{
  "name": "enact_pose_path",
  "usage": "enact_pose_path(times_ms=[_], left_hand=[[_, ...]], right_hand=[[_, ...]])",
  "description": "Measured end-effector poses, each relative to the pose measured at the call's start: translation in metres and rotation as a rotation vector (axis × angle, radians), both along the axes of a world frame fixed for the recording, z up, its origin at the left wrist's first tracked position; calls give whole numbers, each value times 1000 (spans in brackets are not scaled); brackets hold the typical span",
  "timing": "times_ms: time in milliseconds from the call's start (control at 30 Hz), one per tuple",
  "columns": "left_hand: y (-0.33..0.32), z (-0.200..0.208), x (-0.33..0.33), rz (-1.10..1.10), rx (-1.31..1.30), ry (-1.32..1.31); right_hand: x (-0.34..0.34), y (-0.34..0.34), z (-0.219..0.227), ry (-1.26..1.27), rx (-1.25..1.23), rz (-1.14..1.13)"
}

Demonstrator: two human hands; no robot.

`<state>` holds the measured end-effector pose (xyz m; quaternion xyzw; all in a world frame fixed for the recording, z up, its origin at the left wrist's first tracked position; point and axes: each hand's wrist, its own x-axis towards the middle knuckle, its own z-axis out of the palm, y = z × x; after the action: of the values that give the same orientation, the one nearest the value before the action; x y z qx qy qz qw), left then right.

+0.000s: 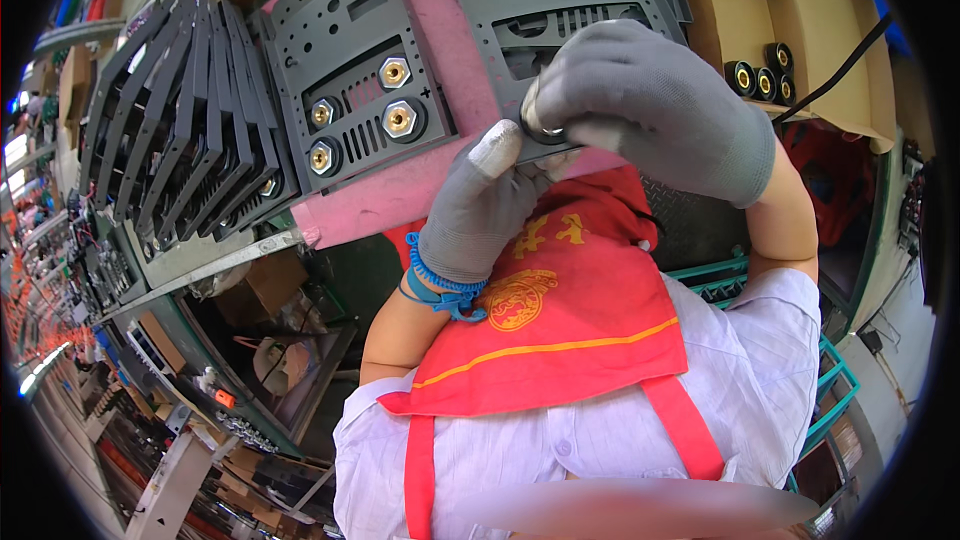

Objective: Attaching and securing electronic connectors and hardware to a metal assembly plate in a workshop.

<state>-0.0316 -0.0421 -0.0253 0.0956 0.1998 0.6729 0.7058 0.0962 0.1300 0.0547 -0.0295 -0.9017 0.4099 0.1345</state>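
A dark grey metal panel with round holes and slots lies in front of me on the pink-covered bench. At its near left corner my left hand, in a grey glove with pale fingertips, grips the edge, thumb on top. My right hand, gloved alike, bends over the same corner. Its fingers close around a shiny metal nut, mostly hidden beneath them. To the left lies a similar panel fitted with several brass-centred hex fittings on black rings.
More grey panels stand leaning in a row at the far left. At the right, an open cardboard box holds several black round fittings. A black cable crosses its near side. Pink padding covers the bench edge.
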Motion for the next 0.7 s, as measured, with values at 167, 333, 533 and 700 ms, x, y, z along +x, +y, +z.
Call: enact_pose_path(times_ms=[167,333,533,700], left_hand=[[5,18,3,52,-130,68],[1,11,0,40,-55,-35],[5,23,3,54,-160,-30],[2,26,3,88,-151,-10]], right_hand=[[0,1,-6,95,-101,60],[9,0,17,-183,-479,-293],[2,8,-11,20,-135,-10],[-1,10,-4,-158,-237,13]])
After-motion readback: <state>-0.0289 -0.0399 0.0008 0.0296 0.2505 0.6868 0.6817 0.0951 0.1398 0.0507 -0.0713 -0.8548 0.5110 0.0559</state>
